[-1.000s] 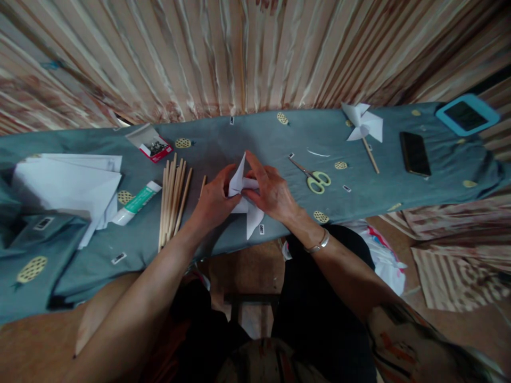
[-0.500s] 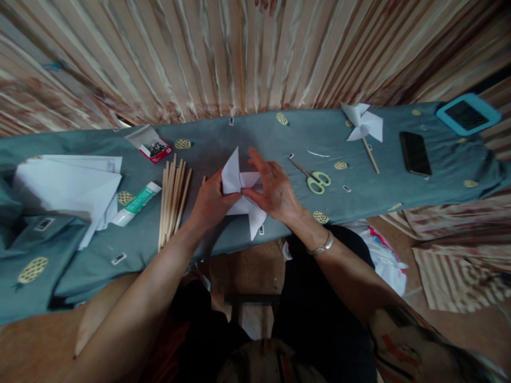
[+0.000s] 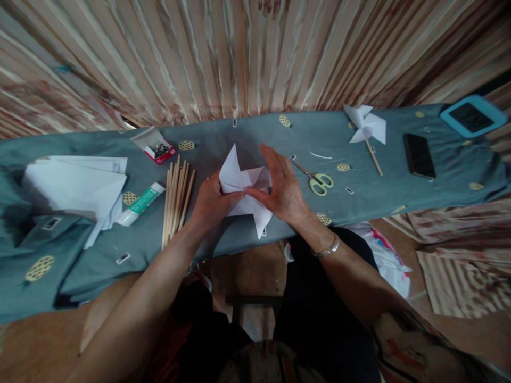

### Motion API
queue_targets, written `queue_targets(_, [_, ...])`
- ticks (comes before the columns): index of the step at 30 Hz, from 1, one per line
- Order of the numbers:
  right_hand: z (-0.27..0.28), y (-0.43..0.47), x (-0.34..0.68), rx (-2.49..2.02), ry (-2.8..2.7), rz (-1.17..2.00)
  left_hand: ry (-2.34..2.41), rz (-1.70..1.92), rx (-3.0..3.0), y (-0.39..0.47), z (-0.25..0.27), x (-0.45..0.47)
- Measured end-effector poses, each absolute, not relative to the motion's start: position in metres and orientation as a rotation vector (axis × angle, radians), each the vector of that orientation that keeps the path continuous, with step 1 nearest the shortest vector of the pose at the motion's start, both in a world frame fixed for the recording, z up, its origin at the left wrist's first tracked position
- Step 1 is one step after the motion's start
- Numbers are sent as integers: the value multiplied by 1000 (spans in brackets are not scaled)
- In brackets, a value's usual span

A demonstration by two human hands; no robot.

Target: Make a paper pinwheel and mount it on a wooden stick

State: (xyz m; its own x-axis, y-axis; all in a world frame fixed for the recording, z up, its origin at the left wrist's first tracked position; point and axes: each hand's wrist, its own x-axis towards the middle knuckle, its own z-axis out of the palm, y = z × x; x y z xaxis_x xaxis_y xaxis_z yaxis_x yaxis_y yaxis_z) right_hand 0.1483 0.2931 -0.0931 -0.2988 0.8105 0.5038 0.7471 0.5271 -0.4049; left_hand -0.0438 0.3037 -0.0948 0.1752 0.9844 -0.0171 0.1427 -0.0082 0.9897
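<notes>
A white paper pinwheel (image 3: pixel 252 205) with folded, pointed blades is held between my hands above the near part of the table. My left hand (image 3: pixel 213 199) grips its left side, the thumb lying on the paper close to the centre. The thumb of my right hand (image 3: pixel 288 194) presses at the centre too, while its upper fingers stretch upward beside the right blade. What lies under the paper is hidden. Left of my left hand is a bundle of thin wooden sticks (image 3: pixel 174 197). Green-handled scissors (image 3: pixel 320 183) lie to the right of my right hand.
On the blue-grey tablecloth (image 3: pixel 223 239) are white paper sheets (image 3: pixel 80 183), a glue tube (image 3: pixel 141 204) and an open red box of small metal pieces (image 3: pixel 162 151). Further right lie a pinwheel on a stick (image 3: pixel 369 127), a phone (image 3: pixel 419 155) and a blue-framed device (image 3: pixel 473 116). A curtain (image 3: pixel 223 58) hangs behind.
My right fingers have lifted and straightened, and more of the pinwheel's right blade shows. The right thumb stays at the centre. The whole view has shifted slightly.
</notes>
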Motion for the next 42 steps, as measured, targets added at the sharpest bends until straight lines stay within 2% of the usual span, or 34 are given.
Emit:
queue_targets(9, [-90, 292, 151, -1255, -2059, 68, 1081, 1013, 1126, 303, -93, -44])
queue_targets(34, [-76, 282, 149, -1306, -2006, 187, 1159, 1053, 1203, 302, -91, -45])
queue_targets(38, [-82, 286, 152, -1297, -1739, 361, 1162, 1100, 1158, 303, -88, -47])
queue_targets(42, [-91, 294, 154, -1287, -1283, 771, 1208, 1160, 1150, 305, -85, -50])
